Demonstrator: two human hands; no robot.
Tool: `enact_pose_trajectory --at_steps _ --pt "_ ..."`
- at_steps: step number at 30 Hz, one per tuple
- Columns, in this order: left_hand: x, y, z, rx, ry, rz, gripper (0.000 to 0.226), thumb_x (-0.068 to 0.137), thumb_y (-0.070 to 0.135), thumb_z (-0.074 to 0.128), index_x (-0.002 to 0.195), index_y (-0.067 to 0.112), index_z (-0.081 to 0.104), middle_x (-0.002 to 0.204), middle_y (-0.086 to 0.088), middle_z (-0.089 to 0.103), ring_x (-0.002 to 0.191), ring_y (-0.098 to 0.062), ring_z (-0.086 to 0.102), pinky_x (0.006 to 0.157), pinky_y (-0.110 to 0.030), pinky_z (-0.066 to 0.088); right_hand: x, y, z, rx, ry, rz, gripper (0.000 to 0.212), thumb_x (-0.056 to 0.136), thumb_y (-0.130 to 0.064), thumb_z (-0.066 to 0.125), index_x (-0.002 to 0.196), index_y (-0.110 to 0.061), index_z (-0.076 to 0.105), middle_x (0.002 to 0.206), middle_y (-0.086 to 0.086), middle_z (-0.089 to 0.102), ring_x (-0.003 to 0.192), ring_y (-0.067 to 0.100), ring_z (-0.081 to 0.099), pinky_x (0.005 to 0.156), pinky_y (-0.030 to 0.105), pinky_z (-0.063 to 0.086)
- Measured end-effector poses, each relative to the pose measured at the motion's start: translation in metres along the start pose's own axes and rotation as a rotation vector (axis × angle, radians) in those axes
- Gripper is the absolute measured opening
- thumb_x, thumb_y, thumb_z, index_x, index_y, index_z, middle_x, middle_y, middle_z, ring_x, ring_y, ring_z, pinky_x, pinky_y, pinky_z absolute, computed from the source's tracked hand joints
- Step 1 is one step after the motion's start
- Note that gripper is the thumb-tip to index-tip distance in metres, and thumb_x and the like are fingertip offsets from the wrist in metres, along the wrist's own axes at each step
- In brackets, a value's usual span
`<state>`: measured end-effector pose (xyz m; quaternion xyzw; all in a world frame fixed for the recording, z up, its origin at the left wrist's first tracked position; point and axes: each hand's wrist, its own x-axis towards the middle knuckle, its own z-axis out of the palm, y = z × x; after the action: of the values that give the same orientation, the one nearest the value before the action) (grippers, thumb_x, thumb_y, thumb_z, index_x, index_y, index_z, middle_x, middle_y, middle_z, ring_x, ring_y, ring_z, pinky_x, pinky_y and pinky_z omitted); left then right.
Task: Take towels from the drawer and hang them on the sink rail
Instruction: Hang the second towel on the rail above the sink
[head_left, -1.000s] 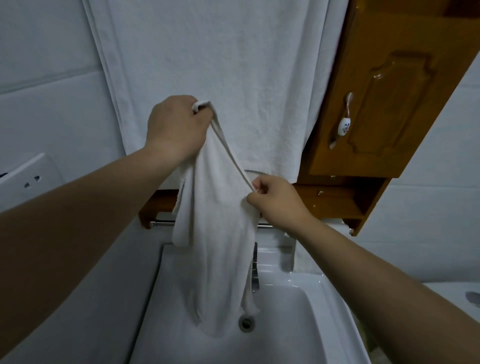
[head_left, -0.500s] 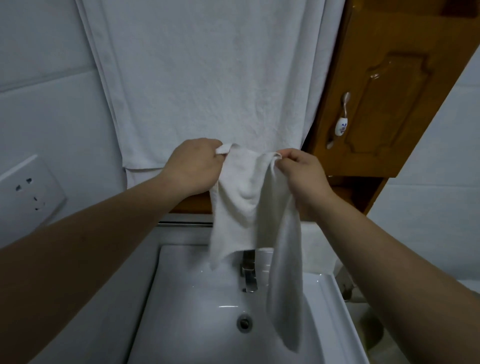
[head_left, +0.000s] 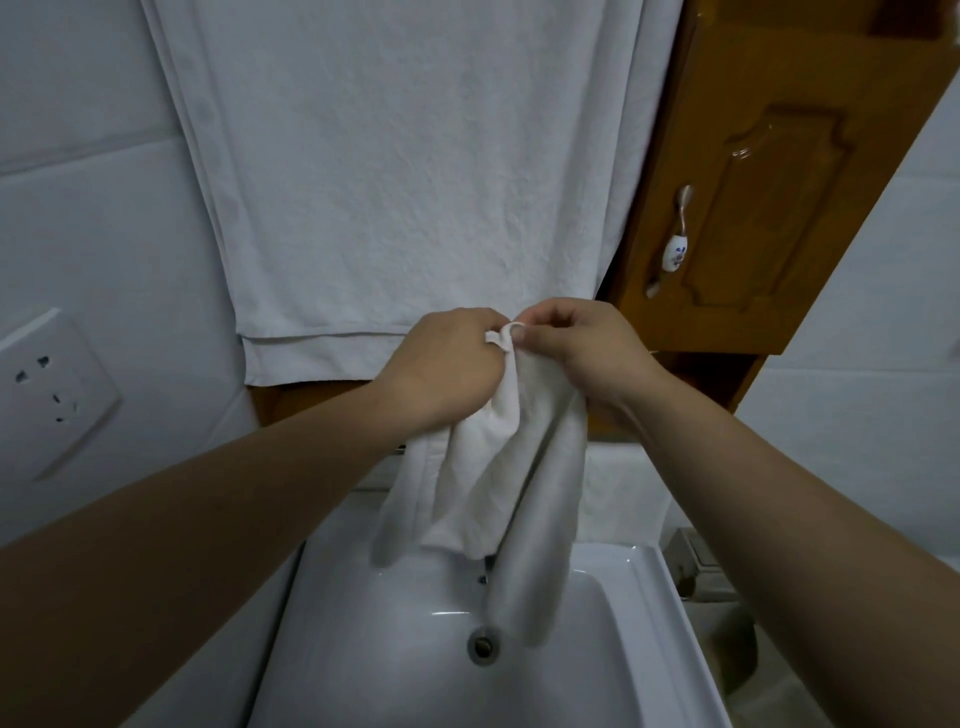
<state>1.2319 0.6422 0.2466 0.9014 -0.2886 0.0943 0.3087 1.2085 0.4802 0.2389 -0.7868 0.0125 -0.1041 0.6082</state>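
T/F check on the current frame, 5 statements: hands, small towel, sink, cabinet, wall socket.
1. Both hands grip the small towel. True: the left hand and the right hand pinch the top edge of the small towel close together.
2. The small towel lies in the sink bowl. False: it hangs from the hands above the sink.
3. A large white towel hangs on the wall behind the hands. True: large towel.
4. The wooden cabinet door stands wide open. False: the cabinet door looks closed, with its handle facing out.
5. A plug sits in the wall socket. False: the socket holds nothing.
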Motion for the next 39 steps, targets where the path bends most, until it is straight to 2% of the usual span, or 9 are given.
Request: enact_pose_trajectory --at_steps 4,9,14,17,20,24,29,34,39 --pt "0.001 0.001 0.002 -0.236 -0.091 -0.097 0.022 0.087 0.021 0.049 0.077 0.004 0.059 0.067 -0.002 0.057 0.059 -0.016 0.049 0.056 -0.035 0.038 0.000 -0.003 0.001 -0.022 0.021 -0.032 0.013 0.078 -0.013 0.082 0.083 -0.007 0.071 0.080 0.009 0.071 0.075 0.016 0.066 0.078 0.033 0.056" --pt "0.005 -0.007 0.003 -0.329 0.059 -0.136 0.040 0.086 0.040 0.067 0.061 0.014 0.049 0.054 0.001 0.043 0.047 -0.005 0.038 0.042 -0.017 0.027 0.001 -0.002 -0.005 0.060 0.052 -0.044 0.008 0.083 -0.010 0.076 0.079 -0.010 0.069 0.074 0.003 0.068 0.074 0.018 0.063 0.074 0.036 0.053" --pt "0.008 -0.007 0.000 -0.190 0.073 -0.038 0.040 0.093 0.037 0.060 0.066 0.009 0.051 0.061 0.002 0.048 0.057 -0.009 0.042 0.053 -0.021 0.032 -0.010 0.006 -0.002 0.170 -0.029 0.023 0.004 0.089 -0.010 0.069 0.092 -0.007 0.071 0.088 0.012 0.071 0.081 0.023 0.067 0.077 0.039 0.055" --pt "0.013 -0.015 -0.008 -0.281 0.133 -0.123 0.039 0.095 0.035 0.059 0.067 0.007 0.057 0.064 -0.002 0.053 0.059 -0.012 0.046 0.056 -0.026 0.035 -0.017 0.011 -0.003 0.240 -0.071 0.067 0.001 0.088 -0.011 0.070 0.089 -0.012 0.071 0.085 0.011 0.069 0.078 0.024 0.064 0.074 0.039 0.053" --pt "0.018 -0.031 -0.022 -0.339 0.239 -0.222 0.043 0.095 0.032 0.060 0.056 0.016 0.048 0.057 0.000 0.047 0.056 -0.013 0.043 0.054 -0.029 0.032 -0.024 0.021 -0.004 0.239 -0.099 0.113 0.002 0.089 -0.010 0.069 0.087 -0.012 0.070 0.082 0.004 0.071 0.074 0.019 0.066 0.068 0.031 0.054" --pt "0.023 -0.048 -0.035 -0.098 0.281 -0.215 0.042 0.098 0.033 0.054 0.059 0.018 0.046 0.063 0.001 0.048 0.066 -0.019 0.047 0.062 -0.032 0.030 -0.031 0.031 -0.009 0.221 -0.142 0.156 0.005 0.088 -0.016 0.071 0.087 -0.012 0.071 0.090 0.011 0.070 0.081 0.025 0.065 0.077 0.038 0.052" --pt "0.022 -0.097 -0.057 0.037 0.342 -0.394 0.039 0.097 0.034 0.052 0.078 0.001 0.061 0.088 -0.017 0.061 0.088 -0.033 0.057 0.073 -0.032 0.036 -0.045 0.048 -0.032 0.225 -0.232 0.252 0.011 0.090 -0.013 0.065 0.093 -0.002 0.065 0.085 0.013 0.066 0.072 0.022 0.065 0.063 0.029 0.054" --pt "0.013 -0.130 -0.059 0.099 0.330 -0.513 0.040 0.095 0.034 0.053 0.079 -0.002 0.064 0.091 -0.026 0.065 0.088 -0.041 0.062 0.076 -0.039 0.048 -0.047 0.059 -0.054 0.114 -0.177 0.338 0.015 0.092 -0.012 0.059 0.079 -0.011 0.067 0.083 0.003 0.069 0.081 0.020 0.066 0.071 0.033 0.052" --pt "0.010 -0.131 -0.051 0.123 0.250 -0.509 0.038 0.096 0.033 0.054 0.085 -0.002 0.064 0.103 -0.027 0.065 0.098 -0.041 0.060 0.082 -0.038 0.044 -0.039 0.058 -0.053 -0.055 -0.060 0.302 0.009 0.090 -0.015 0.067 0.083 -0.010 0.071 0.094 0.008 0.071 0.091 0.027 0.066 0.078 0.036 0.054"
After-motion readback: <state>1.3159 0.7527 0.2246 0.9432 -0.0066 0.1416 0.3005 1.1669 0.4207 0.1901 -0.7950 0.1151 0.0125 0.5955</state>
